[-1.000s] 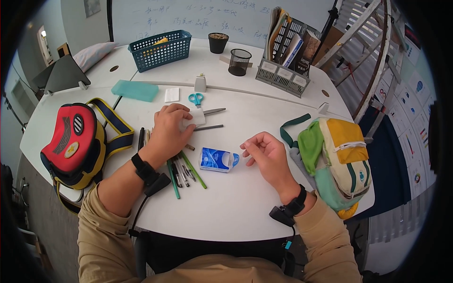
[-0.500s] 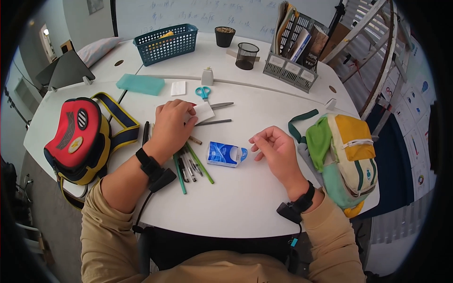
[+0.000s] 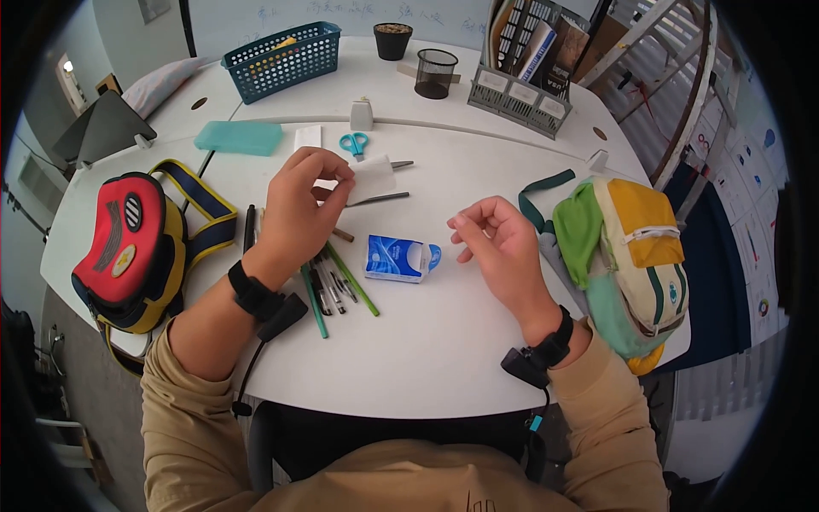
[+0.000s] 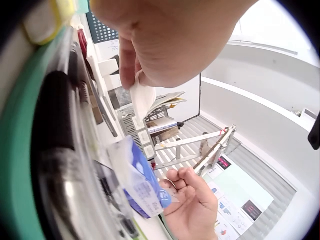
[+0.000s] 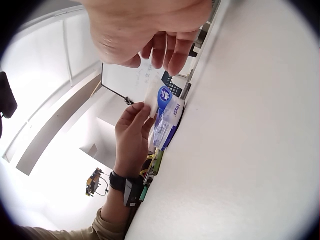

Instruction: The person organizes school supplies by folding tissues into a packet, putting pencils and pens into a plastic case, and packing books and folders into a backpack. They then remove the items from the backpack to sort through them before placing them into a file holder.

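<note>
My left hand pinches a folded white tissue between thumb and fingers, above the scissors and a grey stick. In the left wrist view the tissue hangs from the fingertips. A blue and white tissue pack lies on the table between my hands, its flap lifted toward the right. Just right of that flap, my right hand hovers with loosely bent fingers and nothing in them. Pens and green pencils lie below my left hand.
A red backpack stands at left, a cream and green backpack at right. Behind are a teal case, a white square, a blue basket, a mesh cup, a plant pot and a grey file rack.
My left hand has risen with the tissue, which earlier lay lower over the scissors and now stands out flatter to the right. The right hand keeps about the same pose beside the pack.
</note>
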### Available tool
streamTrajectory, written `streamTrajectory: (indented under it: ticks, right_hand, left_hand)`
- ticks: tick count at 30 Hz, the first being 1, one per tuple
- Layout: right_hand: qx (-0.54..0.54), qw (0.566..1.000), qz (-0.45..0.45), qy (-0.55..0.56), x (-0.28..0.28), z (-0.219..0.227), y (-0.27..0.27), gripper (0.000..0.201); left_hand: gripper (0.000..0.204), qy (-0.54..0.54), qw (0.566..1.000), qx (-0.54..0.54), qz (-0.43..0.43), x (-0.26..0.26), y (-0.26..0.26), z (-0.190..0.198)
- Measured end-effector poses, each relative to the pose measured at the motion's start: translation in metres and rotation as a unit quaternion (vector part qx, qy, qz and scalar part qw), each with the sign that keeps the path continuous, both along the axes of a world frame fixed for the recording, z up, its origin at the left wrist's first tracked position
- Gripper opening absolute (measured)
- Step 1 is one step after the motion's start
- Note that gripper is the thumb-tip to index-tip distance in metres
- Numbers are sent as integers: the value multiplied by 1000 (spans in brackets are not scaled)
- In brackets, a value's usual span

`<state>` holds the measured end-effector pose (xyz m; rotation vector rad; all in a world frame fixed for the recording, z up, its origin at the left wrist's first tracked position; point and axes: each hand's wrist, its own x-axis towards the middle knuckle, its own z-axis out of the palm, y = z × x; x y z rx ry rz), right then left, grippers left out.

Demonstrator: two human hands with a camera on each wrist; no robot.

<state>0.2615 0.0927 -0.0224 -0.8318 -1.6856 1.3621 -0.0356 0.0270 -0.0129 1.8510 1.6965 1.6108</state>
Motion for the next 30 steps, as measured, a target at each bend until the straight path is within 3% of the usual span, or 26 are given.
streamTrajectory:
  ticks: [3,6,10,11,20,23,26,30]
  right_hand:
    - [159,987,-18,6,-3,4,-6,38]
    - [379,924,21,-40,0,20,-9,58]
    - [383,918,88,-48,1,21,-12,56]
    - [355,926,113,-65,0,23,-16,47]
    - [359,929,72,-64,0,18,-13,28]
    - [355,930,67,-68,2,21,-13,24]
    - [359,930,56,-55,0,20,-14,20]
    - [370,928,35,-36,-2,16,-12,18]
  left_hand:
    - [7,-227,962,-103,-110,15,-7,6]
    - [8,-252,927,-224,-166,24,-18,19]
    - [12,-227,911,-224,-261,29,-21,11]
    - [15,-213,908,-208,-293,33,-25,12]
    - [28,-155,917,-130,-343,41,-30,17]
    - [27,-67,941,-77,-321,40,-29,11]
    - [22,-19,954,-112,-276,37,-31,13]
    - [16,-77,953,-93,-278,37,-26,3]
